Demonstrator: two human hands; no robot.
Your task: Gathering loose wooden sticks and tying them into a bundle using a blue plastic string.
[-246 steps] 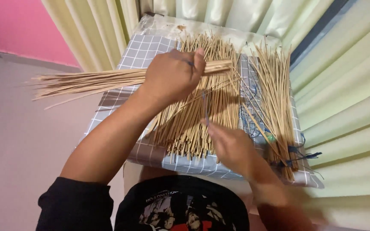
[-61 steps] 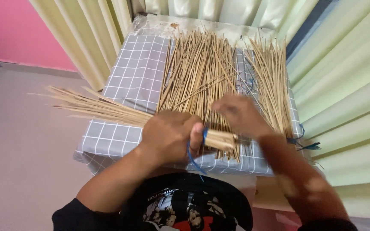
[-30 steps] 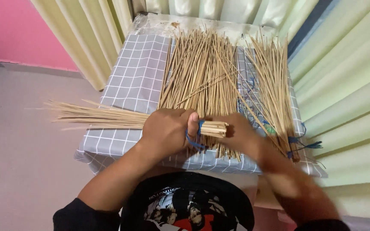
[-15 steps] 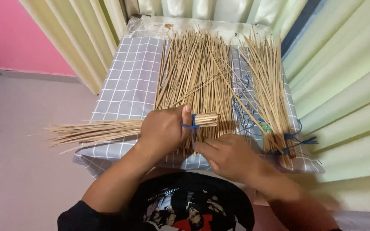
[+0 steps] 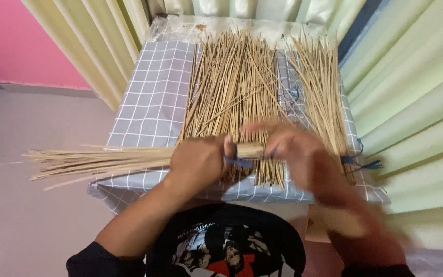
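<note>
A: What could slip here?

B: The left hand (image 5: 198,161) is clenched round a bundle of sticks (image 5: 103,159), held level just over the near edge of the counter (image 5: 149,102). A blue string (image 5: 236,160) circles the butt end. The right hand (image 5: 296,151) is blurred there; I can't tell whether its grip is closed on the string or only touching it. If the string goes slack, I'd judge the loop could slide off the short end and the sticks fan out. The long tips hang past the counter, so loose ones could drop to the floor (image 5: 21,220).

A: And against half a second ago?

B: The right hand has come up from below the bundle to its end, and the tips reach further left. The loose pile of sticks (image 5: 234,87) lies as before.
</note>
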